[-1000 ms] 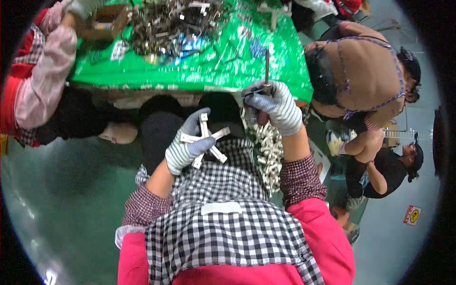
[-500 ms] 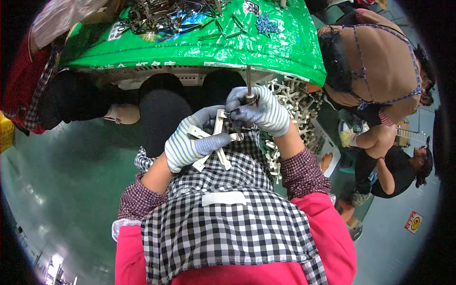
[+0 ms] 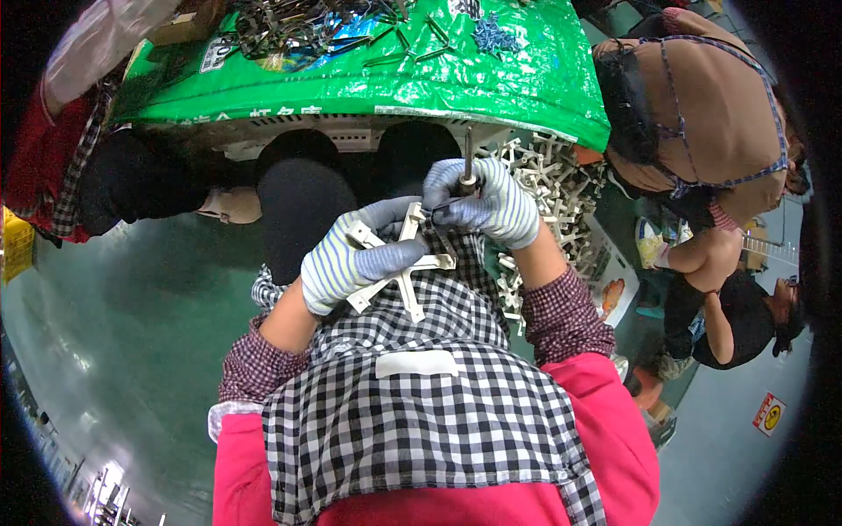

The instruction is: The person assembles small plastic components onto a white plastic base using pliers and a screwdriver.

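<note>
My left hand (image 3: pixel 355 259), in a striped grey-palmed glove, is closed around a white star-shaped plastic base (image 3: pixel 409 296) with several arms, held above my lap. Its thumb presses across the middle. My right hand (image 3: pixel 498 210), gloved alike, grips a screwdriver (image 3: pixel 469 159) whose metal shaft points up and away; the handle is hidden in the palm. Its thumb and forefinger pinch at the tip of the base's upper arm, by a small dark piece (image 3: pixel 429 213) too small to make out. Both hands meet there.
Ahead stands a table under a green plastic sheet (image 3: pixel 351 95), bearing a heap of dark metal clips (image 3: pixel 289 28) and a pile of blue screws (image 3: pixel 494 37). Many white plastic bases (image 3: pixel 561 188) are heaped to my right. Co-workers sit on both sides; one wears a brown top (image 3: pixel 715 96).
The white base has turned slightly in my left hand. My right hand with the screwdriver has shifted a little to the right, its fingers still at the upper arm's tip.
</note>
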Demonstrator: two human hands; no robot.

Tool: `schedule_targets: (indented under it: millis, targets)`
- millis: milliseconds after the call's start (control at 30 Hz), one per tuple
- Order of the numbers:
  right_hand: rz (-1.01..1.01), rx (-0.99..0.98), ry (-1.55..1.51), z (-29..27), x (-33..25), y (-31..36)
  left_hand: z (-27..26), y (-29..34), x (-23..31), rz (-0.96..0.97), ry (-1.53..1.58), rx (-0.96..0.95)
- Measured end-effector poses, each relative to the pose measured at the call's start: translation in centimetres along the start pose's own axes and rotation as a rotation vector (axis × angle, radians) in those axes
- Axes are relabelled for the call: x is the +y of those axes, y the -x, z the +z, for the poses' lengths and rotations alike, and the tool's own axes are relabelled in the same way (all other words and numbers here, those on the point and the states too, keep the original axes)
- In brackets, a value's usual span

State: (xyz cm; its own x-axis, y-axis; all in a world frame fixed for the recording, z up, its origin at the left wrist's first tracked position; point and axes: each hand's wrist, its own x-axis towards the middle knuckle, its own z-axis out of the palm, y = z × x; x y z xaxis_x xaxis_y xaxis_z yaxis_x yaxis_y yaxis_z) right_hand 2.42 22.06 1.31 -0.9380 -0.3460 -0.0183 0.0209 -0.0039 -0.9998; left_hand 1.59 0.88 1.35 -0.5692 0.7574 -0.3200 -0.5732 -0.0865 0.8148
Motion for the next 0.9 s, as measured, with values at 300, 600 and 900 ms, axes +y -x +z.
schedule_targets:
  millis: [300,600,900]
  targets:
    - [0.034,-0.101,0.051,-0.3,0.2,0.2,-0.1,0.4,0.1,-0.056,-0.084,0.021]
    - [0.225,-0.184,0.075,-0.7,-0.3,-0.4,-1.9,0.7,2.9,-0.165,-0.319,-0.363]
    - [-0.070,-0.256,0.271,-0.6,0.1,-0.1,-3.6,-0.4,2.1,-0.160,-0.506,-0.492]
